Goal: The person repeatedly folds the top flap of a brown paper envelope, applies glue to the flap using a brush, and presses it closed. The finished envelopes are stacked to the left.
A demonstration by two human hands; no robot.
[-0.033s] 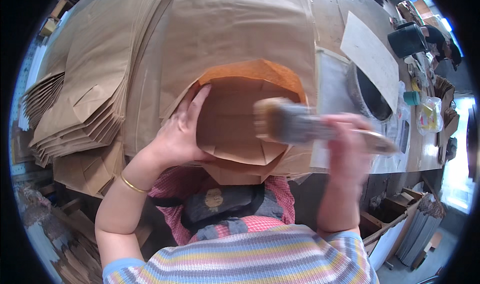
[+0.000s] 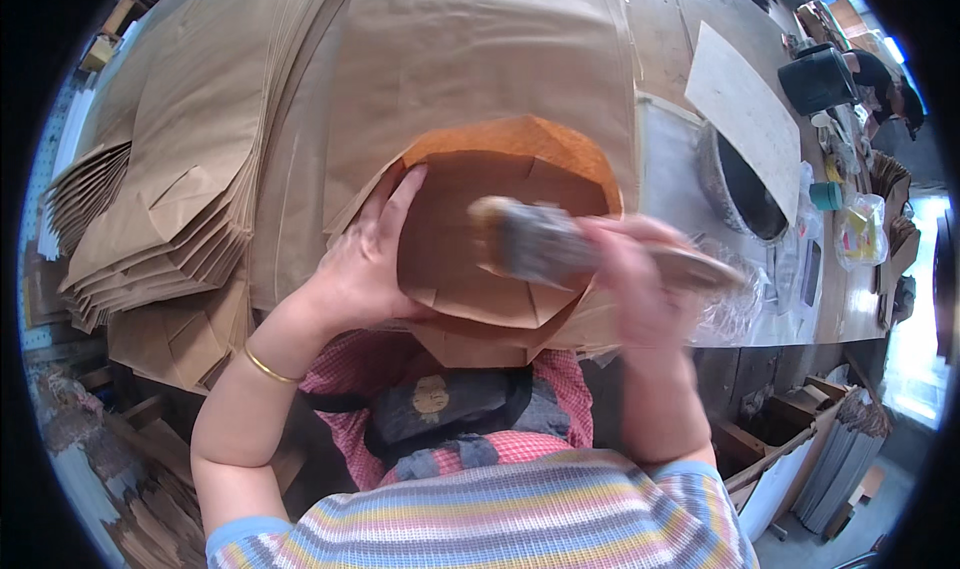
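Observation:
A brown paper bag [image 2: 425, 224] lies with its folded end spread wide near the table's front edge. Along the far side of the opening runs an orange-brown, darker band [image 2: 530, 137]. My left hand [image 2: 362, 254] grips the opening's left edge, its fingers over the side and the thumb low and partly hidden. A wide brush [image 2: 545, 244] with pale-tipped bristles hovers over the opening, blurred by motion. Its wooden handle is in my right hand [image 2: 645, 279], whose fingers are closed round it. Whether the bristles touch the paper, I cannot tell.
Fanned stacks of brown paper bags [image 2: 175, 194] cover the left side. Right of my work, a pale board [image 2: 745, 114] partly covers a dark round basin [image 2: 738, 187]. Beyond are a clear plastic bag [image 2: 862, 231], a teal cup [image 2: 826, 197] and a dark bucket [image 2: 818, 79].
My right hand and the brush have moved left, farther over the bag's opening. My left hand keeps its grip almost unmoved.

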